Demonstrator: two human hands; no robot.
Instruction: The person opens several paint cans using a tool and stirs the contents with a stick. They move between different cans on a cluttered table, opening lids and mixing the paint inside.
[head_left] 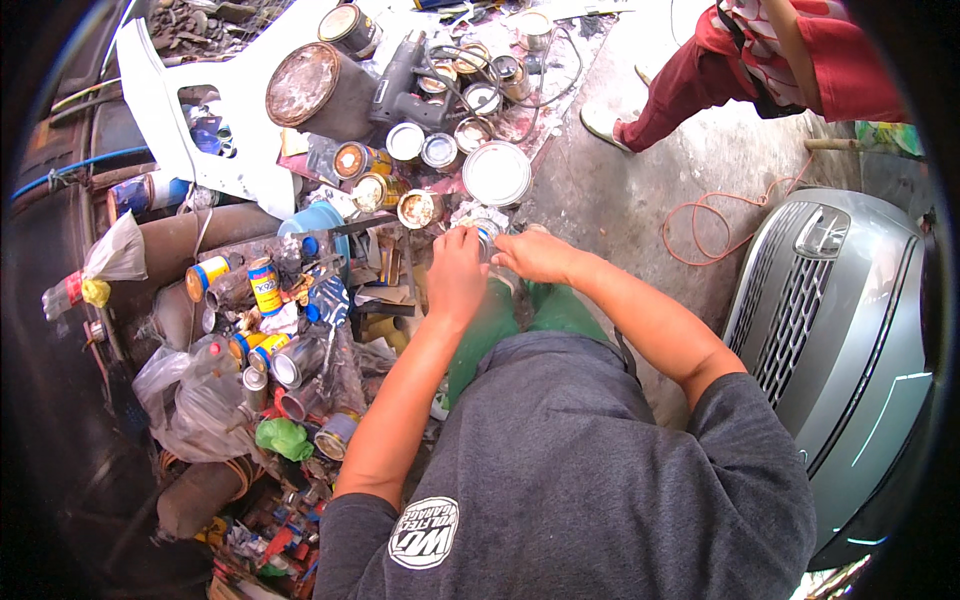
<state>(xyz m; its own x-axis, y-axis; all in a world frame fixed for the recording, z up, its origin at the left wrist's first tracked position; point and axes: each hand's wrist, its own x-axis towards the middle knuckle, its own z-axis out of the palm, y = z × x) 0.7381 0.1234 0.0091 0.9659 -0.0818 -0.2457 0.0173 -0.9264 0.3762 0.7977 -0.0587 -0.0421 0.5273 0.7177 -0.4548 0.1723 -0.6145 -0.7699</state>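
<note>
Just above my knees, a small round can [487, 228] with a bluish, shiny top sits between my two hands, mostly covered by them. My left hand [456, 270] is closed against its left side, fingers bent over it. On the other side, my right hand [538, 254] has its fingers pinched together at the can's near edge; what lies in the pinch is too small to make out. Straight beyond stands a wide can with a white lid [497, 173]. To its left is an opened can with a crusted cream top [418, 208].
A grey heat gun [400, 95] with a black cord lies among several paint cans and a large rusty tin [340, 100]. Cans and plastic bags [195, 400] crowd the left. A silver car bumper [840, 320] stands right, near an orange cord [690, 235]. Another person [700, 80] stands at far right.
</note>
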